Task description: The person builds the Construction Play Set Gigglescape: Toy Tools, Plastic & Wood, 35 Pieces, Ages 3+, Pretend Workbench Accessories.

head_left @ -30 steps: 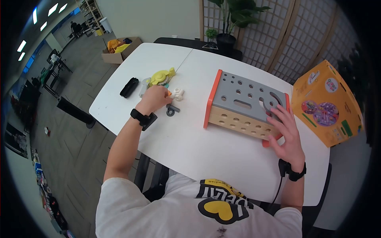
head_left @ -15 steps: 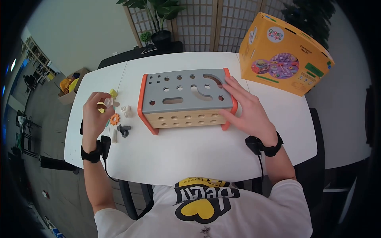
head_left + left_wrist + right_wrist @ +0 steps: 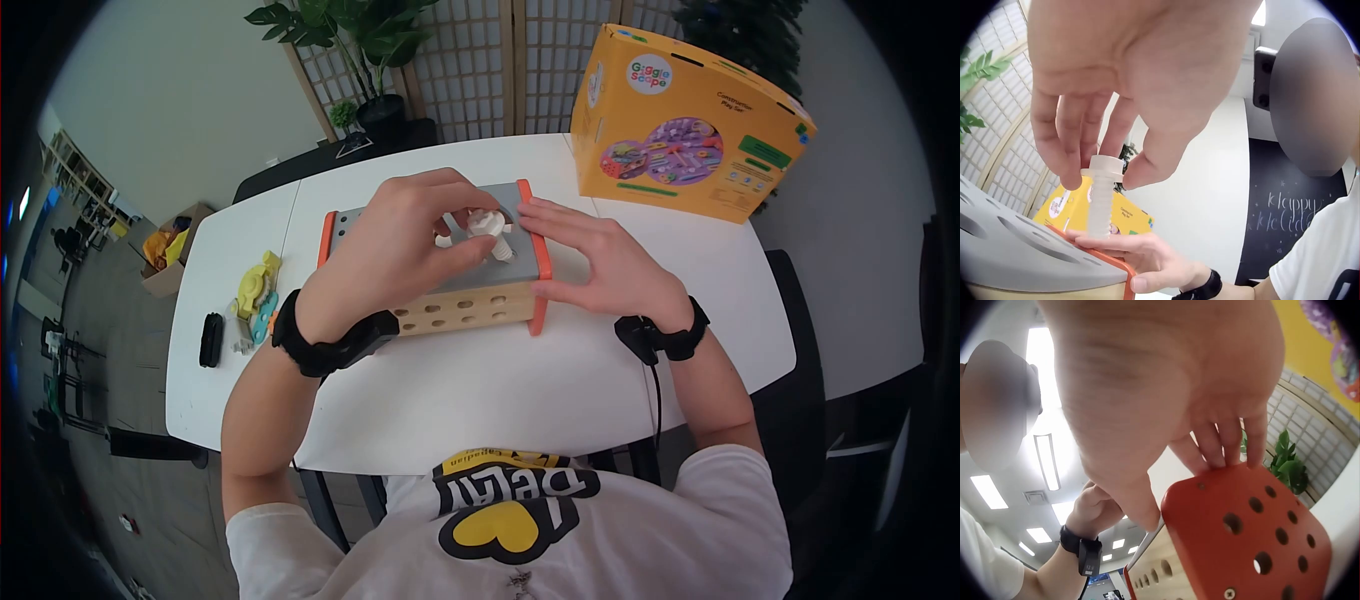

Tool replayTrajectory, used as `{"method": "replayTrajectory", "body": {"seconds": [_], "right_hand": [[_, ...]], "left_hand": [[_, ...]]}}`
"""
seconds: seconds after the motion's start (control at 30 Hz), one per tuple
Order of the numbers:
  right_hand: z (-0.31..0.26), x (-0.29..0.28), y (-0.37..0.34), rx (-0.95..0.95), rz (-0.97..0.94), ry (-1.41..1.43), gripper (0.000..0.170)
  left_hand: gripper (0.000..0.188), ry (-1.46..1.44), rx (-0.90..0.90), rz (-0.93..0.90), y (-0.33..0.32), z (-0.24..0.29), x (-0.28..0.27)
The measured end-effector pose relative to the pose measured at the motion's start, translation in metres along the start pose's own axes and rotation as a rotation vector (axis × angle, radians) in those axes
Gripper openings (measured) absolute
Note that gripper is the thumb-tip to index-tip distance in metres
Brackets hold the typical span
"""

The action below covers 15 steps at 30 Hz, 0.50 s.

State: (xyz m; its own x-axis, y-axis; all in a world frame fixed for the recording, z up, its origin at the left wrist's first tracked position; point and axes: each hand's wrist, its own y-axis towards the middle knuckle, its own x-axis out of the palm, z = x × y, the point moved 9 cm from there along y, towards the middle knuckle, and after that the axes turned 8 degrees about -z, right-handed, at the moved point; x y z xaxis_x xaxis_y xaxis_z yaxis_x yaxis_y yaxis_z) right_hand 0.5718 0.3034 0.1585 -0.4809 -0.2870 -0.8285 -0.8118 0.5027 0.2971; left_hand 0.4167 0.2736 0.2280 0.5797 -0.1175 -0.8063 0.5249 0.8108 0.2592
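Left hand (image 3: pixel 385 238) pinching white screw (image 3: pixel 490 226) over grey top (image 3: pixel 497 276); right hand (image 3: pixel 612 264), slightly spread, touching red end panel (image 3: pixel 541 262) at three o'clock.

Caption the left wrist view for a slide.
Left hand pinches white bolt over gray panel, right hand on red end board.

Site looked like office: grey floor (image 3: pixel 125 375), white table (image 3: pixel 450 400), open shelving (image 3: pixel 88 178), ceiling light panel (image 3: pixel 1047 462), air vent (image 3: pixel 1035 497), black lettered wall (image 3: pixel 1272 165).
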Motion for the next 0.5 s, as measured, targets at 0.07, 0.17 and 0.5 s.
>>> {"method": "replayTrajectory", "body": {"seconds": [0.07, 0.17, 0.5], "right_hand": [[0.002, 0.000, -0.001, -0.005, -0.002, 0.001, 0.067], [0.004, 0.001, -0.001, -0.003, 0.002, -0.011, 0.068], [0.006, 0.000, 0.001, 0.019, -0.034, -0.035, 0.069]], "left_hand": [[0.025, 0.014, -0.003, -0.037, 0.009, -0.001, 0.008], [0.025, 0.126, -0.021, -0.093, 0.015, -0.002, 0.018], [0.022, 0.251, 0.189, -0.197, 0.021, 0.021, 0.024]]}}
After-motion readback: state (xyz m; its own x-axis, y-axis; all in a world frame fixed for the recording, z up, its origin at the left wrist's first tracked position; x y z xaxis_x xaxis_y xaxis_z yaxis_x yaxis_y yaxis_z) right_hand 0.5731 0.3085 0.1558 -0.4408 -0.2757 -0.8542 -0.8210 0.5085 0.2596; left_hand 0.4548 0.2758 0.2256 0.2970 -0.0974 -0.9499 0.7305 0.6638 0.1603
